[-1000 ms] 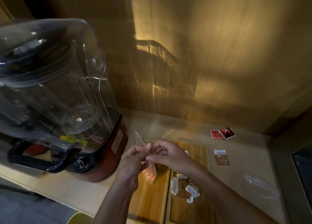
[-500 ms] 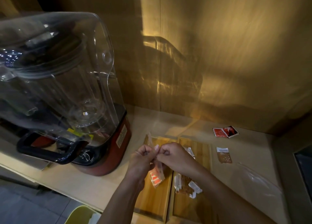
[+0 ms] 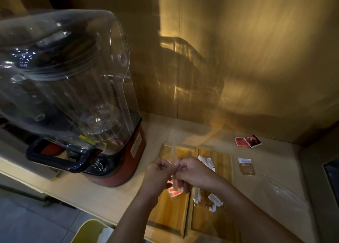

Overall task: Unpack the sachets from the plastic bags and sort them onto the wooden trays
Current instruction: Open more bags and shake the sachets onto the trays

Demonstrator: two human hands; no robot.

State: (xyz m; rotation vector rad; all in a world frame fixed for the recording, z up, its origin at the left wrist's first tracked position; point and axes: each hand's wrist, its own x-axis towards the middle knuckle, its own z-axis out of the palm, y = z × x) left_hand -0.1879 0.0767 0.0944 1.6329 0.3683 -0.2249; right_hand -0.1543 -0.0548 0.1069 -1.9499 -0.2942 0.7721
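Blender cover: clear glossy plastic; base glossy red. Trays: varnished wood, visible grain, slight sheen. Plastic bag: thin, transparent, shiny. Red sachets: glossy foil-like print. Counter: pale, smooth, matt. Wall: matt wood-look panel

We have a single wide-angle view from the head, looking forward and steeply down onto the counter and the wall behind it. It sits close: the hands fill the lower middle, with both forearms running in from the bottom edge. The blender looms large at left, bowed by the lens.
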